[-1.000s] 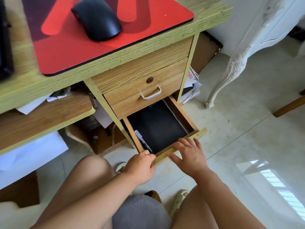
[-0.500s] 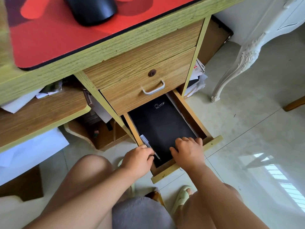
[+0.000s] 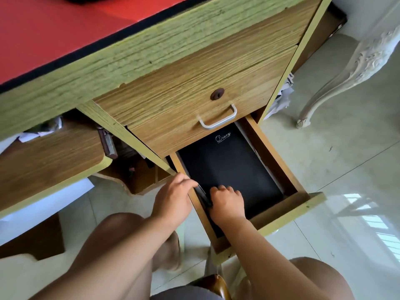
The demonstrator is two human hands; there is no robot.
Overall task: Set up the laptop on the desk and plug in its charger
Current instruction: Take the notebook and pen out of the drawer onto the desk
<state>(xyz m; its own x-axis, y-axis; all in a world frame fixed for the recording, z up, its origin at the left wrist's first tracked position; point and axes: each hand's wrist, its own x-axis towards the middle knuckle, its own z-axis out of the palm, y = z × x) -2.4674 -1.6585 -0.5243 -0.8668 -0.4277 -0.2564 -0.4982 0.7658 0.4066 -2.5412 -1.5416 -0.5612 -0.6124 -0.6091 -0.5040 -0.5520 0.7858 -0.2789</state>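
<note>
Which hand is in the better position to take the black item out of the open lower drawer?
Probably the right hand: it rests curled on top of the black item inside the open lower drawer. The left hand is at the drawer's left wall, touching a pen.

Person, seated: left hand and right hand bare, forearms unsleeved. Knees bare. Grey garment at 6 o'clock; pale sandal, blurred, beside it.

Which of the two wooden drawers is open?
The lower wooden drawer is open, pulled out, showing a flat black item lettered in white inside. The upper wooden drawer with the metal handle is shut.
</note>
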